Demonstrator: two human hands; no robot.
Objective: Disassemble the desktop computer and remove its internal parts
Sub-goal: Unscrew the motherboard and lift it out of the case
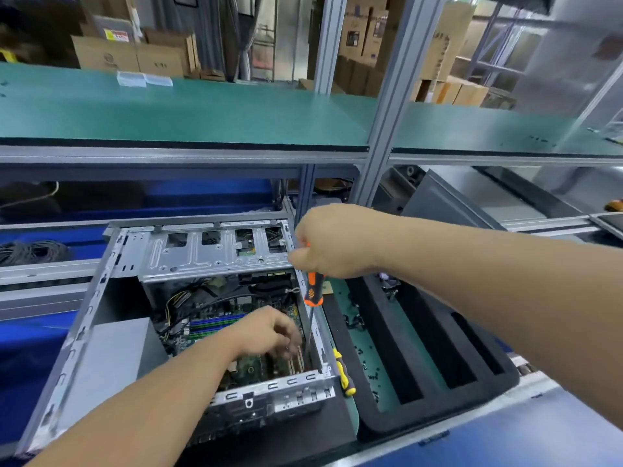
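Observation:
An open desktop computer case [84, 332] lies on its side on the bench, its green motherboard [256, 365] and blue memory slots exposed. My right hand [330, 244] grips the orange and black screwdriver [313, 291] upright by its handle, the shaft running down into the case at its right wall. My left hand [273, 332] reaches inside, fingers curled down beside the shaft's tip on the motherboard; whether they pinch anything is hidden. A grey power supply [118, 352] sits at the case's left, and a metal drive cage [209, 247] spans the far end.
A yellow and black screwdriver [344, 372] lies just right of the case. A black foam tray [421, 358] with long slots sits to the right, with small screws scattered on the green mat [364, 358]. A green shelf [202, 112] overhangs; blue bins stand left and behind.

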